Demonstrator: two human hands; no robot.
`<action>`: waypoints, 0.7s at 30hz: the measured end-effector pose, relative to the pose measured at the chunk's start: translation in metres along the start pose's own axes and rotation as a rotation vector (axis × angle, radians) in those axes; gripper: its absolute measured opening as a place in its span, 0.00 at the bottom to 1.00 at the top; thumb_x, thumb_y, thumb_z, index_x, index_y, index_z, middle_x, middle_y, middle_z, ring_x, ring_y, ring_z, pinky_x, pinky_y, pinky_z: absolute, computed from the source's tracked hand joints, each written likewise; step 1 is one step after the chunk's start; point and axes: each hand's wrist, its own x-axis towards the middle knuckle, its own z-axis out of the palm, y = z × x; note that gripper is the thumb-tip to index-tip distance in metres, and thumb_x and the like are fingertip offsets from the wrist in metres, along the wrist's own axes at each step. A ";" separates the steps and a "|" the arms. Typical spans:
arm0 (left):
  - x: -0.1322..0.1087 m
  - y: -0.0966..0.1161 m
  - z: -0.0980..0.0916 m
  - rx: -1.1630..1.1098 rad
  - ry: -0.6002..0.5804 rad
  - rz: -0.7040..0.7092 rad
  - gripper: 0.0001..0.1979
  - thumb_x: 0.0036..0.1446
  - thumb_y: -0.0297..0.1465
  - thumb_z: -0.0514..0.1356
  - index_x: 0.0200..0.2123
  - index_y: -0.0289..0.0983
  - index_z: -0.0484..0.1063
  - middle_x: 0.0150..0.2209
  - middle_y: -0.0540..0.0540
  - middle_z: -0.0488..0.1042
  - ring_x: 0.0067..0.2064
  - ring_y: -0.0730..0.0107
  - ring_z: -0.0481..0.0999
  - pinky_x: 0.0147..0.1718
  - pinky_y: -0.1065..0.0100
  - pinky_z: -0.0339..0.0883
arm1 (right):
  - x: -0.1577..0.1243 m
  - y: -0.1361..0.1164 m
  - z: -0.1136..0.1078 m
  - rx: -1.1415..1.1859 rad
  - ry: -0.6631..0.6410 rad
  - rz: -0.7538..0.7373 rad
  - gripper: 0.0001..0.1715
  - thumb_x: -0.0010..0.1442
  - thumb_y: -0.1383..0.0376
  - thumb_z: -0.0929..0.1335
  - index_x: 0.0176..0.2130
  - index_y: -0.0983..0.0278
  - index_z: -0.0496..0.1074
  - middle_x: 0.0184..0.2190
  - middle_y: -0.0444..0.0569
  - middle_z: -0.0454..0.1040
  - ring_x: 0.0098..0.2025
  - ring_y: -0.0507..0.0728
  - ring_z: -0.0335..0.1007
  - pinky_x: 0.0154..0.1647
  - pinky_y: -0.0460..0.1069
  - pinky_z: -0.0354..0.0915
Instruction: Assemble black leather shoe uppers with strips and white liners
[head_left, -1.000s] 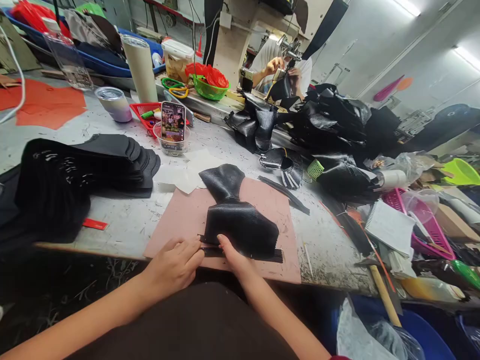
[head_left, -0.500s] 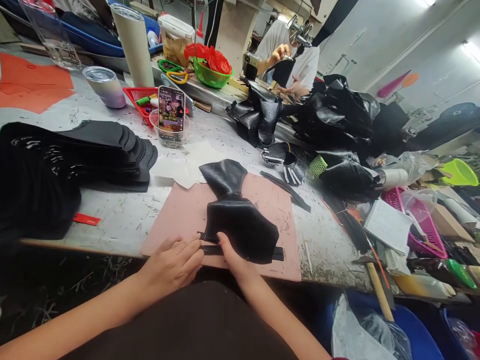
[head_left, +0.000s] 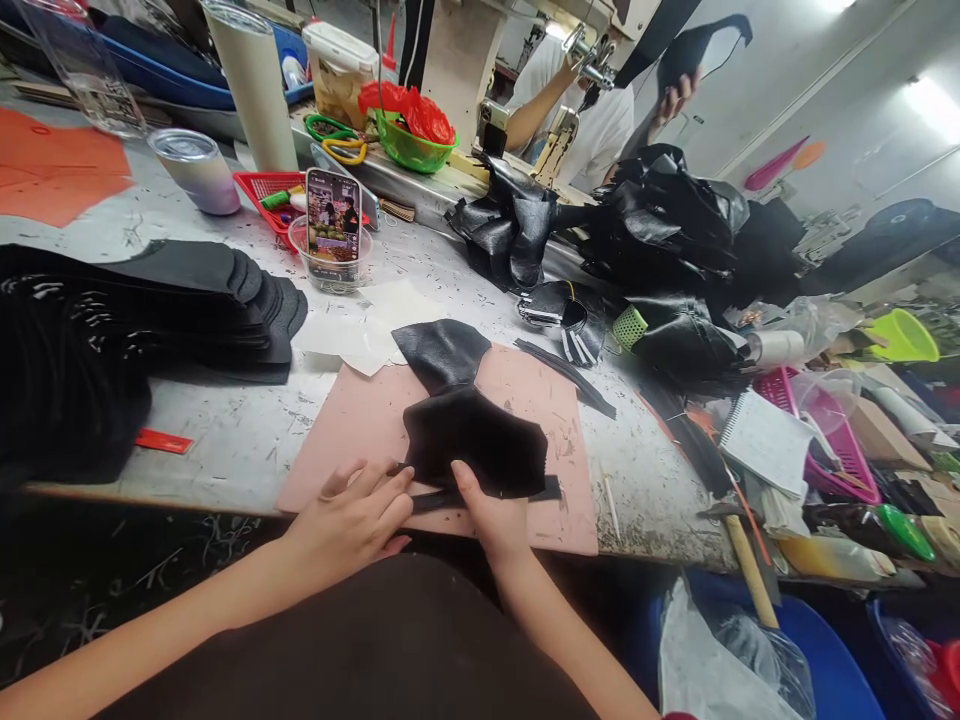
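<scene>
A black leather piece (head_left: 469, 430) lies on a pink mat (head_left: 360, 430) at the near edge of the table (head_left: 225, 440). Its far end sticks out past the mat onto some white paper (head_left: 360, 335). A thin black strip (head_left: 487, 493) runs along the near edge of the leather.

The left hand (head_left: 352, 520) rests on the mat just left of the leather. Its fingers (head_left: 386, 490) are stretched out flat and press on the left end of the strip. It grips nothing. The right hand (head_left: 484, 510) is just beside it. Its thumb lies on top of the leather's near edge. The other fingers are hidden below, so I cannot tell if it pinches the leather.

To the left sits a stack of black pieces (head_left: 202, 300). Behind the mat a phone (head_left: 332, 215) stands in a clear cup (head_left: 330, 268). Near it are a red tray (head_left: 274, 195), a purple cup (head_left: 196, 170) and a tall white cup (head_left: 251, 85). A green bowl (head_left: 409, 150) holds something red. A big heap of black leather (head_left: 660, 240) lies on the right side. A pink basket (head_left: 840, 440) and a notebook (head_left: 761, 440) are at the far right. Another person (head_left: 600, 115) sits at a sewing machine (head_left: 577, 60) at the back and holds up a dark piece.
</scene>
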 end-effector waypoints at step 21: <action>0.015 0.007 0.004 0.128 -0.043 0.057 0.19 0.57 0.41 0.50 0.41 0.34 0.72 0.39 0.43 0.75 0.39 0.62 0.71 0.42 0.62 0.55 | -0.007 0.019 -0.020 -0.328 -0.014 -0.284 0.11 0.50 0.64 0.65 0.32 0.66 0.74 0.30 0.51 0.77 0.34 0.59 0.74 0.39 0.52 0.69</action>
